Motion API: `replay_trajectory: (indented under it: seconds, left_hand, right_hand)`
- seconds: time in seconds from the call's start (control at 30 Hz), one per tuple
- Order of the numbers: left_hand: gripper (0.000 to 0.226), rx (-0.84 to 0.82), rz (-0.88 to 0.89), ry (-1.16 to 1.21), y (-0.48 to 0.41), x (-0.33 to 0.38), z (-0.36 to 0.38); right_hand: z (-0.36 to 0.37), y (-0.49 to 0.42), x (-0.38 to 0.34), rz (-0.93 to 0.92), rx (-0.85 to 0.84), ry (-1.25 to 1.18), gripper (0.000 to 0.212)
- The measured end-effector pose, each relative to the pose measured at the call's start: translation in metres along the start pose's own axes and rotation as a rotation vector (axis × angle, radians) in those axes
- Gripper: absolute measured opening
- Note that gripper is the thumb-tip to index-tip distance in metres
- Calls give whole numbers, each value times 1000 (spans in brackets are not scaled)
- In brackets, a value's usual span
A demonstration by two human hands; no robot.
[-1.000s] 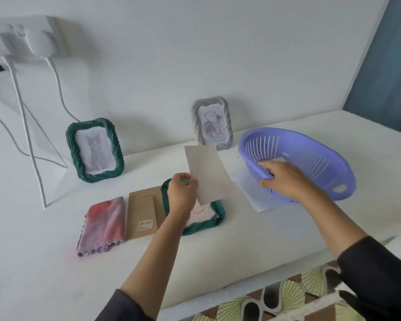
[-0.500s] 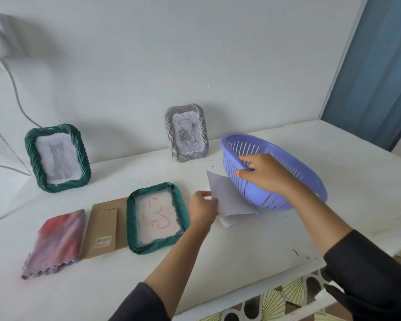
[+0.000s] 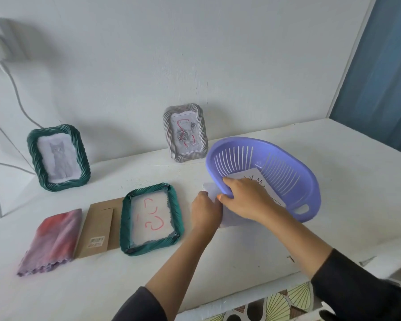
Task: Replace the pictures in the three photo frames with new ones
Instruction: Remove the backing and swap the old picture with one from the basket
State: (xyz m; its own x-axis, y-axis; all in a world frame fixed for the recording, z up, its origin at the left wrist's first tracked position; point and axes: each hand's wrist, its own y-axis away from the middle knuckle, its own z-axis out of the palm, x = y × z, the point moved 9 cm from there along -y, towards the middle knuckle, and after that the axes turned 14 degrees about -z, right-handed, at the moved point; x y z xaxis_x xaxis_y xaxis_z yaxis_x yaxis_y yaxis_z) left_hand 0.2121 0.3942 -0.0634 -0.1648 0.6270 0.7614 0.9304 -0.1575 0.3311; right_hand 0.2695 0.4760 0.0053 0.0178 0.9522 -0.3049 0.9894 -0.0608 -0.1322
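1. First, a folded pink cloth point(image 3: 51, 239) lies at the left front of the desk point(image 3: 347, 163), and the brown cardboard back point(image 3: 97, 228) of a frame lies just beside it.
2. Behind them, near the back edge, the green cat frame point(image 3: 58, 157) stands upright.
3. The open green frame point(image 3: 151, 218) lies flat at the middle front, touching the cardboard back. A paper with red marks is inside it.
4. The grey frame point(image 3: 185, 132) stands at the middle of the back edge.
5. The left hand point(image 3: 205, 209) is just right of the flat frame. As far as I can see, its curled fingers pinch the edge of a pale sheet point(image 3: 232, 221) that reaches under the basket.
6. The right hand point(image 3: 248, 198) grips the near rim of the purple basket point(image 3: 287, 172) with fingers wrapped round it. The basket is tilted, and a drawing sheet point(image 3: 252, 179) lies inside.
7. I judge the step is to put the pale sheet under the basket. Lift the rim only a little, push the sheet flat so it does not crease, and lower the basket slowly so the drawing does not slide out.
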Motion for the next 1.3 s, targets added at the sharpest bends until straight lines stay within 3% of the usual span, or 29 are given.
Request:
replay_trajectory:
  seconds: [0.1, 0.23, 0.4, 0.63, 0.73, 0.9, 1.07, 1.13, 1.23, 1.3]
  left_hand:
    - [51, 112, 47, -61, 3, 10, -16]
    - [42, 29, 205, 166, 2, 38, -27]
    - [39, -89, 213, 120, 3, 49, -18]
    - [42, -85, 207, 133, 3, 49, -17]
    - [42, -98, 213, 116, 4, 49, -16]
    - [42, -127, 188, 119, 3, 47, -15]
    - [45, -22, 196, 252, 8, 49, -35]
    - [46, -65, 202, 354, 16, 54, -47]
    - [32, -235, 157, 567, 26, 59, -57]
    - [32, -227, 128, 627, 23, 53, -71]
  right_hand:
    - [-12, 0, 29, 130, -33, -216, 47]
    - [-30, -2, 91, 309, -140, 34, 46]
    - [-1, 12, 130, 497, -419, 93, 41]
    - [6, 10, 137, 502, -445, 129, 36]
    - [-1, 8, 140, 515, -387, 182, 41]
    - [-14, 11, 136, 521, -310, 188, 27]
    - [-66, 8, 92, 406, -52, 206, 21]
    - [-90, 4, 44, 295, 79, 266, 39]
    - [-92, -2, -37, 95, 113, 301, 35]
    - [-75, -8, -82, -51, 88, 277, 25]
